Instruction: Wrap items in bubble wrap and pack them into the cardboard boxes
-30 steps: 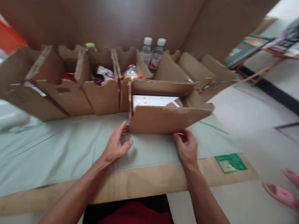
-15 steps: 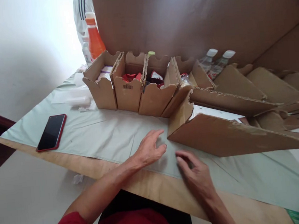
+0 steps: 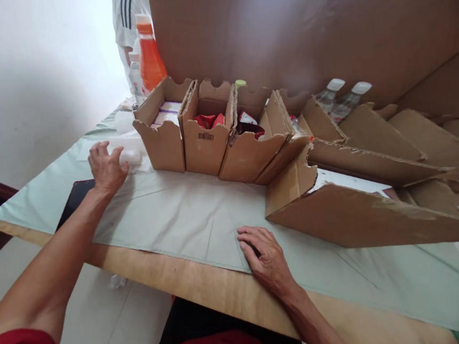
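Note:
My left hand [image 3: 107, 169] reaches over the left part of the table, fingers spread and bent, holding nothing that I can see. It is right beside a roll of clear plastic bags [image 3: 131, 158]; whether the fingertips touch the plastic, I cannot tell. Under my left wrist lies a dark phone [image 3: 75, 200], partly covered by the forearm. My right hand [image 3: 264, 254] rests on the pale green cloth [image 3: 177, 214] near the front edge, its fingers loosely bent and a gap between thumb and forefinger. Nothing shows in it.
Cardboard bins stand in a row, one holding white-and-purple boxes [image 3: 167, 115], another red packets [image 3: 210, 121]. A nearer cardboard bin [image 3: 338, 216] is at the right. Behind are an orange bottle [image 3: 151, 64] and clear bottles [image 3: 347, 101]. A person in a white sleeve [image 3: 129, 15] stands beyond.
My left hand has moved from the table's middle far left to the plastic roll, its forearm now crossing the phone. My right hand has shifted slightly left and settled on the cloth.

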A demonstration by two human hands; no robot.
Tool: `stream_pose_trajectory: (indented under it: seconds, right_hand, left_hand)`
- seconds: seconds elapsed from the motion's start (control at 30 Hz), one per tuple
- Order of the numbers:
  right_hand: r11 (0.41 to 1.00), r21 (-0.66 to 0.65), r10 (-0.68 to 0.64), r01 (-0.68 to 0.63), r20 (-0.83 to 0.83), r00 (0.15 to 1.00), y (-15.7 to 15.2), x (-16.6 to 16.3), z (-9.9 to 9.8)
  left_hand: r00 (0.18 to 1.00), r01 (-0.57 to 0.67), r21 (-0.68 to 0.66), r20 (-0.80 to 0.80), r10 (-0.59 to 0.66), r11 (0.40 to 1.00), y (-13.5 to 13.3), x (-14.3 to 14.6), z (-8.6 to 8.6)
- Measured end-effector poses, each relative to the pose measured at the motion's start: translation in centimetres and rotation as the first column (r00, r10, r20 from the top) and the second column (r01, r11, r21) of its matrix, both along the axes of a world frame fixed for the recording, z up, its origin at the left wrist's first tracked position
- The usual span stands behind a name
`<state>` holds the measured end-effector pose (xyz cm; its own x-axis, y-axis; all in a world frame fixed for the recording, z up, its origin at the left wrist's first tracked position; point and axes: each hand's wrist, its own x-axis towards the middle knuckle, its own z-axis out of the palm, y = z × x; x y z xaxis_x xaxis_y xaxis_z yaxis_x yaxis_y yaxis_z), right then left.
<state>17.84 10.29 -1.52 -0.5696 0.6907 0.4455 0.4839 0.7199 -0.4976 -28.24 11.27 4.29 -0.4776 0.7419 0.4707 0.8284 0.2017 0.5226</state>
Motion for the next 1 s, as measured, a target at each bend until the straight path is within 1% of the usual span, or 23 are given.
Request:
stream_pose_trajectory:
  seconds: [0.07,0.13,0.17,0.2,0.27,0.3,0.37,0.43,0.47,0.5,0.53,0.6,0.63,0.67,0.7,0.73,0.8,0.83,0.87,0.9,0.93,0.97,1.0]
  right_hand:
    - [1.000,0.001,-0.006,0.006,-0.003,1.000,0.0,-0.1,0.0]
    - [1.000,-0.009,-0.004,0.004,-0.013,1.000,0.1,-0.1,-0.2]
    - [1.000,-0.022,-0.002,0.001,-0.020,1.000,0.1,-0.1,-0.3]
    - [0.999,-0.040,-0.001,0.000,-0.029,1.000,0.2,-0.1,-0.3]
    - [0.995,-0.097,-0.012,0.006,-0.057,0.998,0.2,-0.1,-0.3]
    - [0.990,-0.140,-0.021,0.010,-0.079,0.997,0.2,0.0,-0.1]
    - [0.966,-0.258,-0.039,0.000,-0.143,0.989,-0.2,-0.1,0.5]
    - [0.914,-0.401,-0.034,-0.056,-0.214,0.976,-1.0,-0.2,1.4]
    - [0.880,-0.464,-0.023,-0.100,-0.252,0.968,-1.5,-0.3,1.9]
    - [0.845,-0.515,-0.010,-0.147,-0.290,0.957,-2.1,-0.4,2.3]
    - [0.810,-0.555,-0.004,-0.189,-0.328,0.945,-2.5,-0.6,2.6]
    - [0.756,-0.612,-0.042,-0.231,-0.398,0.917,-3.3,-0.5,3.2]
    - [0.743,-0.631,-0.088,-0.224,-0.424,0.901,-3.5,-0.2,3.4]
    - [0.740,-0.641,-0.139,-0.202,-0.440,0.887,-3.7,0.2,3.7]
    - [0.752,-0.639,-0.190,-0.165,-0.449,0.873,-3.8,0.8,4.0]
    - [0.776,-0.621,-0.236,-0.112,-0.450,0.861,-4.0,1.5,4.4]
    - [0.839,-0.544,-0.292,0.009,-0.436,0.851,-4.2,3.1,5.6]
    - [0.868,-0.493,-0.298,0.059,-0.422,0.856,-4.3,3.7,6.2]
    - [0.893,-0.440,-0.283,0.089,-0.399,0.872,-4.4,4.2,6.9]
    - [0.918,-0.387,-0.244,0.092,-0.367,0.898,-4.5,4.4,7.6]
    - [0.940,-0.334,-0.183,0.068,-0.326,0.927,-4.6,4.5,8.2]
    - [0.959,-0.281,-0.110,0.028,-0.283,0.953,-4.6,4.4,8.8]
    - [0.973,-0.232,-0.044,-0.014,-0.241,0.969,-4.6,4.3,9.4]
  left_hand:
    - [0.999,-0.022,0.051,0.034,0.021,0.998,0.0,0.0,0.0]
    - [0.996,-0.075,0.132,0.059,0.068,0.988,-1.2,1.0,0.2]
    - [0.995,-0.095,0.161,0.057,0.087,0.982,-2.2,2.0,0.4]
    - [0.991,-0.105,0.200,0.098,0.087,0.974,-3.5,3.2,0.7]
    - [0.972,-0.102,0.263,0.233,0.040,0.959,-6.5,6.5,1.1]
    - [0.893,-0.131,0.355,0.449,-0.046,0.926,-8.0,8.4,1.2]
    - [0.803,-0.126,0.401,0.578,-0.144,0.907,-10.6,12.6,1.0]
    - [0.709,-0.065,0.385,0.667,-0.229,0.920,-12.2,16.9,0.6]
    - [0.629,-0.022,0.365,0.728,-0.271,0.931,-12.7,18.9,0.2]
    - [0.520,0.025,0.342,0.798,-0.304,0.940,-13.0,20.7,-0.2]
    - [0.390,0.078,0.315,0.863,-0.320,0.946,-13.0,22.4,-0.7]
    - [0.141,0.204,0.259,0.946,-0.291,0.944,-12.8,24.9,-1.7]
    - [0.069,0.265,0.232,0.964,-0.258,0.936,-12.6,25.6,-2.2]
    - [0.056,0.312,0.207,0.970,-0.235,0.927,-12.3,26.1,-2.6]
    - [0.084,0.335,0.189,0.970,-0.228,0.923,-12.0,26.2,-2.8]
    - [0.144,0.326,0.181,0.961,-0.238,0.928,-11.7,26.1,-2.9]
    - [0.317,0.256,0.216,0.902,-0.293,0.942,-11.4,25.3,-2.2]
    - [0.419,0.242,0.242,0.847,-0.326,0.940,-11.4,25.0,-1.4]
    - [0.522,0.270,0.257,0.771,-0.365,0.928,-11.3,24.8,-0.4]
    - [0.617,0.338,0.253,0.668,-0.416,0.907,-11.2,24.9,0.8]
    - [0.686,0.435,0.224,0.545,-0.482,0.872,-11.0,25.1,2.1]
    - [0.714,0.547,0.171,0.417,-0.563,0.820,-10.6,25.6,3.2]
    - [0.694,0.656,0.104,0.306,-0.652,0.747,-10.0,26.3,4.1]
